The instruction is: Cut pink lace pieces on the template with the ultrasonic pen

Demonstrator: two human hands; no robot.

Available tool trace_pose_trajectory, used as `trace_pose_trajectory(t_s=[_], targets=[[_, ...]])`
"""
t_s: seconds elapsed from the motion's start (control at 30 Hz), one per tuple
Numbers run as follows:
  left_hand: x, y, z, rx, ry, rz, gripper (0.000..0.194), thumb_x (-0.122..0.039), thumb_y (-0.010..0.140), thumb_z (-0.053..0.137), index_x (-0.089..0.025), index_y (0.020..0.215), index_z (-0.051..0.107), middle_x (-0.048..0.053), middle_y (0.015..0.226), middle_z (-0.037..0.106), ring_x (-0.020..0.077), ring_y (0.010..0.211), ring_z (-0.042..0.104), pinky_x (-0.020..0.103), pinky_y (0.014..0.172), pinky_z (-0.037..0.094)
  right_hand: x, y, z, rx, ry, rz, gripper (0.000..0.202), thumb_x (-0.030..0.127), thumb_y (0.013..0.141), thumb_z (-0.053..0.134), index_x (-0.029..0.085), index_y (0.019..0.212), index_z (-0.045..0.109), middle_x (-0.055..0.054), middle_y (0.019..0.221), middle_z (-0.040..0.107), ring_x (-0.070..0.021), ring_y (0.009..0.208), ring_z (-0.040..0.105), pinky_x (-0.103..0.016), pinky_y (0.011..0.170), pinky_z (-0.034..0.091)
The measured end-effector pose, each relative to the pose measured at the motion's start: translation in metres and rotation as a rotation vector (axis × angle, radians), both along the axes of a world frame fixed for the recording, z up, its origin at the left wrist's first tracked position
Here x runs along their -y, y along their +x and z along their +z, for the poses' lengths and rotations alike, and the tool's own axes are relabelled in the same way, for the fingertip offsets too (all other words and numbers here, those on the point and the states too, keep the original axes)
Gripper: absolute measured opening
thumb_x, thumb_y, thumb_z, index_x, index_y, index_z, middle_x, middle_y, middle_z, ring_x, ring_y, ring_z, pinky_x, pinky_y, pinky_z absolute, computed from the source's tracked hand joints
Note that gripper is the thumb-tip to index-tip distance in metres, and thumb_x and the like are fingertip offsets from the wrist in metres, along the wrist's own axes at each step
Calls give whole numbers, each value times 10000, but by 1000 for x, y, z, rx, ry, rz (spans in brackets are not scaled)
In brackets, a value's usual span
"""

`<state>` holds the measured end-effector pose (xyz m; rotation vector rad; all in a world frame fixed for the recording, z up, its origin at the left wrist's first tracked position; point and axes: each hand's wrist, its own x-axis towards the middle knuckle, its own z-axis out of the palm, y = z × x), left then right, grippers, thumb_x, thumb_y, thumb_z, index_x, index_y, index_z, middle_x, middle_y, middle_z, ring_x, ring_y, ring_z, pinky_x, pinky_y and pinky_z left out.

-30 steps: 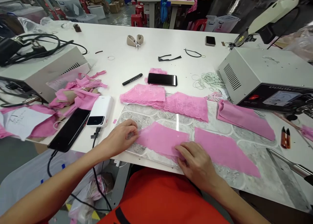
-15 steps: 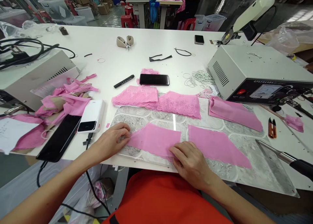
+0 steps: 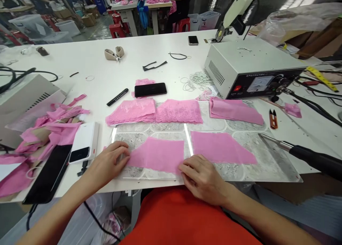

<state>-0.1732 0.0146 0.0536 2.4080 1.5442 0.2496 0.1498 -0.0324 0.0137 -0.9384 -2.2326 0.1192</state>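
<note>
Head view, and here we are at the near edge of the white table (image 3: 96, 67), both hands down at one smooth pink panel (image 3: 164, 154) lying on the stone-patterned mat (image 3: 248, 172). The left hand (image 3: 114, 161) is at the panel's tapering left end, thumb and fingertips drawn close together; the right hand (image 3: 200, 177) is at the lower right corner, fingers curled and bunched narrow. Pinching or simply pressing? From this angle I cannot tell for either one. The cloth between them lies nearly flat, and that looks like the thing to protect: light, even tension along the lower edge, I'd say, because thin fabric like this could stretch or skew if one end is pulled harder. Small moves from the fingertips should serve better than a tug from the wrist. Just to the right sits a second pink panel (image 3: 221, 147), a narrow strip of mat between the two, so the right hand does well to mind that neighbour and not drag it. Beyond them, two lace pieces (image 3: 130, 111) and a folded pink cloth (image 3: 235, 111) line the far side of the mat. And watch the right flank: the black-handled tool (image 3: 312, 161) points its metal tip inward, well apart from the fingers, a sensible spacing to preserve.
</note>
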Motion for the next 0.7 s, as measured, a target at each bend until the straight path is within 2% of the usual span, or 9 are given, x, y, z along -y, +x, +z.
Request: trace_pose_trajectory(t_s=[0.07, 0.13, 0.27, 0.33, 0.4, 0.47, 0.53, 0.7], targets=[[-4, 8, 2, 0, 88, -50, 272, -349, 961, 471, -210, 880, 691, 78, 1093, 691, 214, 900, 688, 335, 803, 565, 4, 20, 0, -20, 17, -83, 186, 55, 858, 553, 177, 979, 623, -46, 823, 673, -155, 744, 598, -296, 692, 509], [-8, 26, 2, 19, 167, -167, 267, -320, 992, 464, -204, 983, 705, 81, 1129, 704, 226, 989, 685, 367, 886, 557, 10, 48, -2, -25, 39, -230, 193, 60, 875, 553, 195, 987, 633, -42, 831, 684, -155, 768, 632, -289, 704, 529], [-26, 90, -4, 41, 247, -562, 309, -232, 1042, 401, -190, 1161, 684, 81, 1300, 671, 225, 1207, 622, 404, 1044, 495, 26, 107, -12, -66, 110, -596, 179, 85, 856, 630, 215, 971, 677, -25, 857, 709, -144, 774, 677, -259, 684, 535], [-39, 124, -12, 21, 258, -747, 367, -206, 1056, 341, -190, 1273, 637, 77, 1397, 611, 235, 1333, 538, 451, 1136, 417, 34, 128, -18, -76, 144, -710, 164, 94, 845, 656, 217, 947, 696, -24, 853, 713, -146, 764, 686, -258, 682, 535], [-52, 152, -21, -7, 232, -858, 401, -230, 1068, 312, -194, 1373, 571, 71, 1479, 535, 244, 1422, 442, 478, 1194, 339, 41, 141, -23, -57, 164, -762, 164, 104, 846, 657, 220, 949, 707, -28, 861, 716, -156, 770, 693, -268, 697, 545], [-62, 170, -28, -37, 191, -904, 426, -313, 1078, 318, -208, 1450, 497, 62, 1537, 462, 250, 1471, 365, 484, 1225, 277, 44, 148, -26, -43, 174, -786, 174, 113, 853, 646, 226, 967, 713, -36, 881, 714, -165, 786, 696, -282, 717, 556], [-69, 178, -33, -65, 170, -920, 470, -406, 1074, 330, -232, 1499, 433, 49, 1573, 405, 252, 1494, 316, 484, 1246, 222, 45, 152, -28, -50, 166, -793, 205, 104, 860, 621, 234, 986, 716, -42, 902, 707, -169, 807, 693, -294, 737, 564], [-65, 173, -38, -88, 249, -911, 521, -450, 1063, 351, -247, 1542, 354, 47, 1610, 332, 256, 1517, 253, 475, 1265, 148, 40, 161, -31, -44, 101, -747, 320, 37, 856, 540, 242, 1035, 710, -51, 950, 674, -172, 862, 669, -305, 734, 557]])
